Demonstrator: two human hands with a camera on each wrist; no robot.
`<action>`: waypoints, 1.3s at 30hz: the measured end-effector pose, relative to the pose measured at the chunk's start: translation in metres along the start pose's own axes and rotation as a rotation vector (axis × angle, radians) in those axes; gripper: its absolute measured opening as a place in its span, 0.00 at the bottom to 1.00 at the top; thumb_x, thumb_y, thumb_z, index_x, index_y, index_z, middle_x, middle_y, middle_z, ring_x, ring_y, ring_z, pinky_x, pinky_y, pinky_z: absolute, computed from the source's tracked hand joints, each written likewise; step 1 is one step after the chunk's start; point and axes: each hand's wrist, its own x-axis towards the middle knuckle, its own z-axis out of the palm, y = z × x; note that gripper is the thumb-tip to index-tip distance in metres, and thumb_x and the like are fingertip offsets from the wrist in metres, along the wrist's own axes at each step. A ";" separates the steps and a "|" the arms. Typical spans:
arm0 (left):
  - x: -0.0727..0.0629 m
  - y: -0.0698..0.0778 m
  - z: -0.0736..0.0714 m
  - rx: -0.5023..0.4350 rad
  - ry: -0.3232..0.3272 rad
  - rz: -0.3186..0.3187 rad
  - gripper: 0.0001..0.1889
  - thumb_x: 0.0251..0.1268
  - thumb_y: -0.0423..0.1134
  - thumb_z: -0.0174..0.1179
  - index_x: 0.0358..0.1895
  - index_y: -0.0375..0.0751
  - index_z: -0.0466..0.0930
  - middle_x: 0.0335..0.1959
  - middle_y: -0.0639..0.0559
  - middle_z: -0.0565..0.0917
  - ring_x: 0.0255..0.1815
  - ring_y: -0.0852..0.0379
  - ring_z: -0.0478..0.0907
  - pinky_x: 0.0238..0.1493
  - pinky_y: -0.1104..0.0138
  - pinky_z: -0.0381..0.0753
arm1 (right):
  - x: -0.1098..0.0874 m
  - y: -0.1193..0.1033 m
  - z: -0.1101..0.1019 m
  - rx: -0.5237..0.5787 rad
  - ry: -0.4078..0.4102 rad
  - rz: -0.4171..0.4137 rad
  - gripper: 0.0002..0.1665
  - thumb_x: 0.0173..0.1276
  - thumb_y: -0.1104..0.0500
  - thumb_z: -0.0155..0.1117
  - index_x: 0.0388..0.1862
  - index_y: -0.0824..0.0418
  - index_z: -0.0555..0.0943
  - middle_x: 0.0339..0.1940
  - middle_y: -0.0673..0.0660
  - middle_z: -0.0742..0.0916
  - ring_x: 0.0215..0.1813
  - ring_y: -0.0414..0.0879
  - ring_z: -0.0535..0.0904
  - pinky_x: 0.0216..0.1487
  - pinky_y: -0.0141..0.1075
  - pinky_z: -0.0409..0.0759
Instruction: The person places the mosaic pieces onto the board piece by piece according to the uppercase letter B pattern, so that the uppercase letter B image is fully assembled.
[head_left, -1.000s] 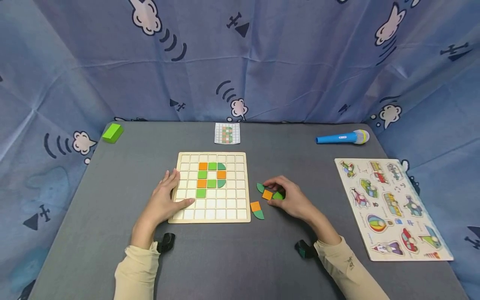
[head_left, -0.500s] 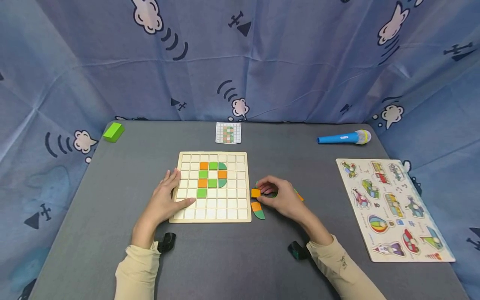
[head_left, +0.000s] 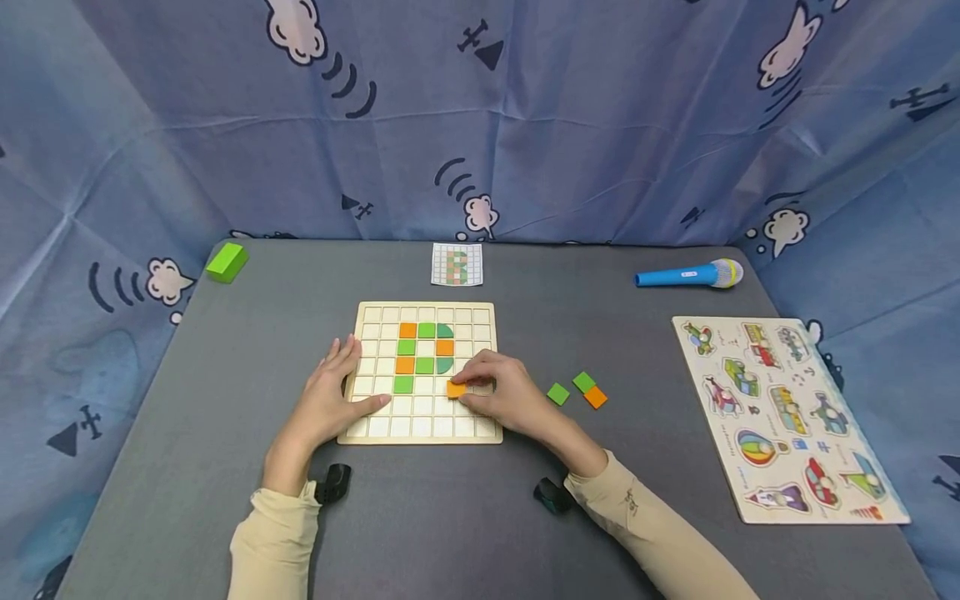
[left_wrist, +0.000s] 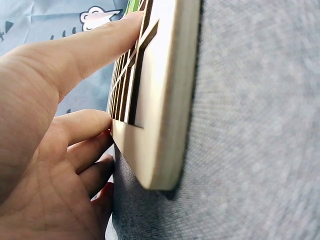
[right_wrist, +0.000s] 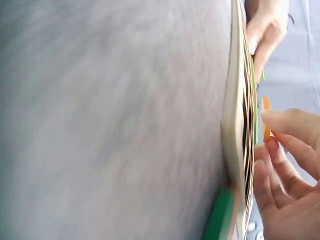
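Note:
A wooden grid board (head_left: 420,442) lies on the grey table, with orange and green squares and dark green quarter-circles set in several cells. My left hand (head_left: 327,396) rests at its left edge, fingers stretched along the side and thumb laid over the top face. In the left wrist view the thumb (left_wrist: 95,47) reaches across the grid. Over the board's right half, my right hand (head_left: 504,392) pinches an orange square tile (head_left: 455,389) between thumb and fingertips. The right wrist view shows this orange tile (right_wrist: 266,119) held on edge, close over the grid.
Right of the board lie two light green tiles (head_left: 557,394) and an orange one (head_left: 596,397). A dark green piece (right_wrist: 220,215) sits by the board's edge. A pattern card (head_left: 457,265), green block (head_left: 227,263), blue toy microphone (head_left: 688,274) and picture puzzle board (head_left: 787,421) lie around.
My right hand has picked up the orange square tile from beside the board and carried it left over the grid. The left hand has stayed at the board's edge.

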 end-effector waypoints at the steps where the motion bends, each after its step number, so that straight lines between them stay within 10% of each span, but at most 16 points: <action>1: 0.000 0.000 0.000 0.003 0.000 -0.003 0.55 0.64 0.49 0.76 0.84 0.30 0.51 0.89 0.39 0.49 0.90 0.36 0.40 0.85 0.33 0.45 | 0.002 -0.002 0.003 -0.006 -0.015 -0.012 0.14 0.64 0.67 0.78 0.49 0.60 0.93 0.48 0.53 0.90 0.49 0.47 0.83 0.49 0.36 0.80; 17: 0.001 0.002 -0.001 0.019 -0.002 -0.006 0.54 0.65 0.51 0.76 0.84 0.31 0.52 0.88 0.39 0.49 0.90 0.36 0.41 0.84 0.33 0.46 | 0.032 -0.021 0.027 -0.107 -0.029 -0.003 0.08 0.66 0.65 0.78 0.43 0.57 0.95 0.47 0.51 0.89 0.52 0.47 0.81 0.58 0.44 0.84; 24: 0.001 0.002 0.000 0.020 -0.004 -0.013 0.54 0.65 0.51 0.75 0.84 0.31 0.51 0.89 0.39 0.49 0.90 0.35 0.40 0.84 0.32 0.46 | 0.036 -0.025 0.026 -0.148 -0.040 0.053 0.05 0.64 0.62 0.81 0.37 0.53 0.96 0.42 0.49 0.88 0.47 0.45 0.78 0.44 0.36 0.79; 39: 0.000 0.004 0.000 0.023 -0.008 -0.034 0.55 0.65 0.52 0.75 0.85 0.34 0.51 0.89 0.41 0.48 0.90 0.37 0.40 0.84 0.33 0.46 | 0.022 -0.019 0.017 -0.120 -0.150 -0.038 0.10 0.70 0.62 0.75 0.49 0.58 0.94 0.45 0.52 0.92 0.48 0.45 0.80 0.46 0.33 0.78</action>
